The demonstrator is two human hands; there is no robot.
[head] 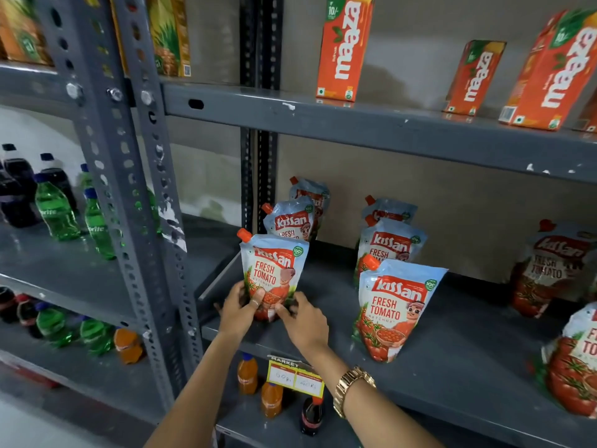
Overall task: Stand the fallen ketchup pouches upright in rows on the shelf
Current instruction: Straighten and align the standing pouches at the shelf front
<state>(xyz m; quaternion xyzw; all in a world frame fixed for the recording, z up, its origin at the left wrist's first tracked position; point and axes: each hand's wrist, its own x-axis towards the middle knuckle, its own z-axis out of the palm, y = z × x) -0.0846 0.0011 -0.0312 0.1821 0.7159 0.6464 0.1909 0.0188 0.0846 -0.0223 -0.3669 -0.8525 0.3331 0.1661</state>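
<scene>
Small grocery shop: grey slotted-steel racking (135, 176) carries packaged goods faced outward in rows. Identical Kissan ketchup pouches (395, 307) stand on the middle shelf (452, 360), Maaza juice cartons (344, 48) on the shelf above, green Sprite bottles (56, 210) and dark cola bottles (19, 189) in the bay to the left, orange drink bottles (248, 373) below. A yellow price tag (295, 376) headed "MARKET", with handwritten rupee amounts, is fixed to the shelf's front edge.

Both arms reach forward, left hand (240, 307) and right hand (303, 321) close together.
</scene>
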